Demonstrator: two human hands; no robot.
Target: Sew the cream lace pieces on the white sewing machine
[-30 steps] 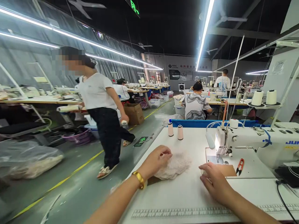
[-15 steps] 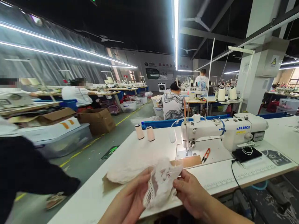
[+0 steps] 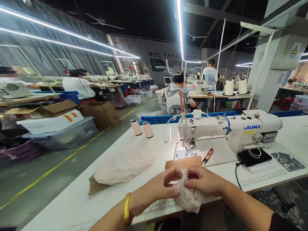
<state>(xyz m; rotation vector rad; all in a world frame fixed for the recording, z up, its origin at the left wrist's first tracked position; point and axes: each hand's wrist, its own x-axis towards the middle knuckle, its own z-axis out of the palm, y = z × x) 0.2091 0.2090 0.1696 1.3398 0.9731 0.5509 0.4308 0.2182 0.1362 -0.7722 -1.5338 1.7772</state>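
Observation:
A bunched piece of white lace (image 3: 189,197) hangs between my two hands at the table's front edge. My left hand (image 3: 166,187) curls round its left side, thumb and fingers closed on the fabric. With thumb and fingertips my right hand (image 3: 201,181) pinches the lace at its top. Just behind my hands lies a tan strip (image 3: 183,162) on the bed of a white sewing machine (image 3: 204,128). Left of them, a stack of pale lace pieces (image 3: 125,166) rests on brown card (image 3: 92,185).
Orange thread snips (image 3: 208,156) lie right of the needle. Two thread cones (image 3: 147,129) stand at the table's back left. A black device (image 3: 255,158) with a white cable sits at the right. Co-workers (image 3: 178,96) sit at machines beyond; boxes (image 3: 99,114) line the aisle.
The lace, spread between my hands before, is now bunched up. Both hands have come closer together and shifted right relative to the machine. A person walking at the left has left the view.

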